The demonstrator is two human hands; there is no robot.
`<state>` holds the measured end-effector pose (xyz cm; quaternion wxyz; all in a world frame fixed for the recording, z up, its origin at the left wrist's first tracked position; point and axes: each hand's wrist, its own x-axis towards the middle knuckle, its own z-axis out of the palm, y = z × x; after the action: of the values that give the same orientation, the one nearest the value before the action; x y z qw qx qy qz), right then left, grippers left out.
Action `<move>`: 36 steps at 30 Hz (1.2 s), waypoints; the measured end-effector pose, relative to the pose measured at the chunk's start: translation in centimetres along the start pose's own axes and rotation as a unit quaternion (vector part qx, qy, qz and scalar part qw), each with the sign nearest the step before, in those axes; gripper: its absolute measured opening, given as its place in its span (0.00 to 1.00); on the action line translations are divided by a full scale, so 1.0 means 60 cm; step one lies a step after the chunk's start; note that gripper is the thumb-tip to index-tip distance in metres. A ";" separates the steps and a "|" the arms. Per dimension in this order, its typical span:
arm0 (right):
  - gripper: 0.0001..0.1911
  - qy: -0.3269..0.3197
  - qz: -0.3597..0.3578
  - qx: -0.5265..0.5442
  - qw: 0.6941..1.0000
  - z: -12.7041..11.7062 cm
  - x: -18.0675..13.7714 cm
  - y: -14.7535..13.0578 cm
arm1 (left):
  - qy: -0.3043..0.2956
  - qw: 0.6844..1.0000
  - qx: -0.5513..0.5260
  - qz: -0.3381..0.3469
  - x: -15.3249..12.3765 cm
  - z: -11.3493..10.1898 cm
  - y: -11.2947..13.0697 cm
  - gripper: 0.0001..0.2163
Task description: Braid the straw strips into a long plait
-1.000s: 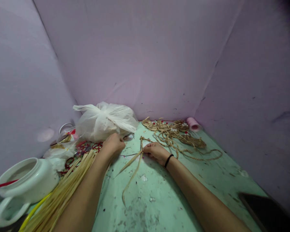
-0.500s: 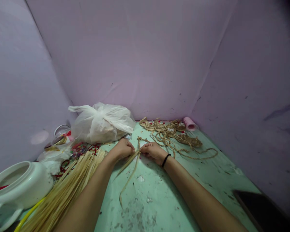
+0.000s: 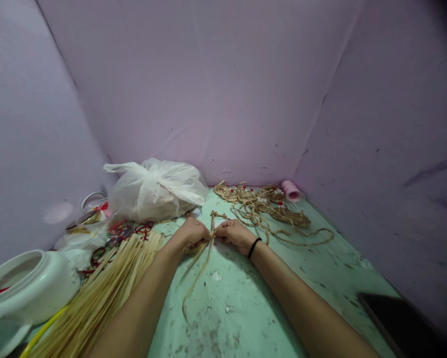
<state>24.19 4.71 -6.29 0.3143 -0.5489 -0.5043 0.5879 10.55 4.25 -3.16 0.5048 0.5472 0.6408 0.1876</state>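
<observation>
My left hand [image 3: 195, 232] and my right hand [image 3: 235, 234] meet over the middle of the green tabletop [image 3: 238, 303], both with fingers pinched. Between them they hold the lower end of a braided straw cord [image 3: 213, 221]. Loose straw strands [image 3: 204, 266] trail from the pinch toward me, one of them curling at its tip. The cord's upper end bends right toward a heap of tan braided cords and woven pieces with red and white beads [image 3: 258, 201]. My fingertips partly hide the crossing of the strands.
A bundle of flat straw strips [image 3: 96, 293] lies left of my left forearm. Behind it are a knotted white plastic bag [image 3: 158, 191] and a white pot [image 3: 33, 283]. A pink thread spool [image 3: 292, 191] sits back right, a dark flat object [image 3: 402, 323] front right.
My left hand has shifted slightly right, closer to my right hand, and its fingers have turned in over the strands. The right hand stays almost in place.
</observation>
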 end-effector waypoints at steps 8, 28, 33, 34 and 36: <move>0.05 -0.008 -0.007 0.012 1.000 0.004 -0.003 -0.002 | -0.088 0.980 -0.139 -0.114 0.011 0.005 0.007 0.07; 0.02 -0.052 0.016 0.094 0.994 -0.007 -0.003 -0.005 | -0.102 0.973 -0.192 -0.078 0.008 0.022 0.003 0.07; 0.02 -0.031 -0.032 0.040 0.998 -0.011 0.002 0.004 | -0.127 0.965 -0.207 -0.098 0.022 0.011 -0.013 0.07; 0.03 -0.034 -0.041 0.037 0.998 -0.012 0.002 0.003 | -0.139 0.963 -0.216 -0.084 0.024 0.008 -0.015 0.07; 0.05 -0.036 -0.054 0.041 0.997 -0.012 0.000 0.002 | -0.166 0.956 -0.234 -0.062 0.025 0.004 -0.018 0.05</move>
<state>24.90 4.85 -6.33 0.3498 -0.4862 -0.5200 0.6090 10.34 5.18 -4.78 0.7283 0.3965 0.5189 0.2076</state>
